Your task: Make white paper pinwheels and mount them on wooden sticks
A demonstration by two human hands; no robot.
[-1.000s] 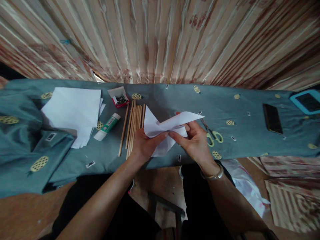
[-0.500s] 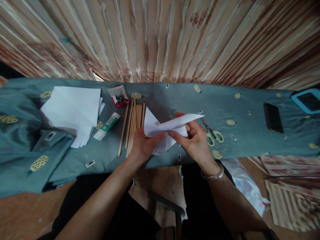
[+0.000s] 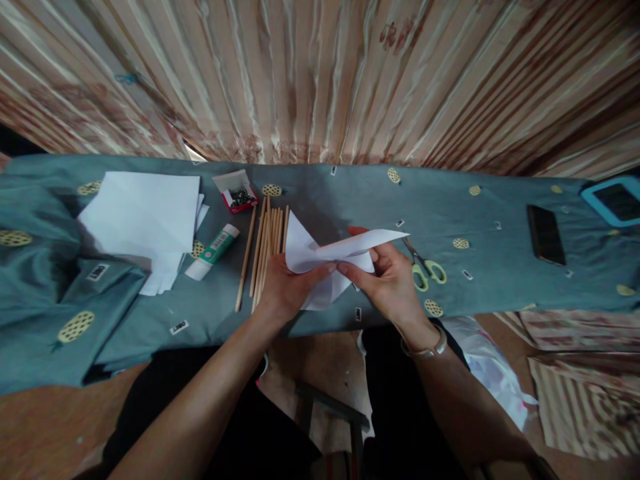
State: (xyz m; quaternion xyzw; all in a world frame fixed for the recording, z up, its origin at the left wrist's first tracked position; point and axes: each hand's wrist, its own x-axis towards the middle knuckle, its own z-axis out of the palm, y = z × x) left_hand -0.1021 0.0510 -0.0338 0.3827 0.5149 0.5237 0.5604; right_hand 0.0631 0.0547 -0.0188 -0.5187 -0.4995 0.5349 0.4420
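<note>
A white paper pinwheel with curved, folded blades is held above the table's front part. My left hand grips it from the left, thumb pressed near its centre. From the right, my right hand pinches it too, with the thumb at the centre and fingers behind a blade. The two thumb tips almost meet. Several wooden sticks lie just left of the paper, partly behind my left hand. Scissors with pale green handles rest right of my right hand.
A stack of white paper lies at the left, near a glue stick. Behind the sticks stands an open small box of metal bits. A phone and a blue-framed device are at the right on the green tablecloth.
Almost nothing differs. The view has shifted very slightly, and both hands keep the same hold on the paper.
</note>
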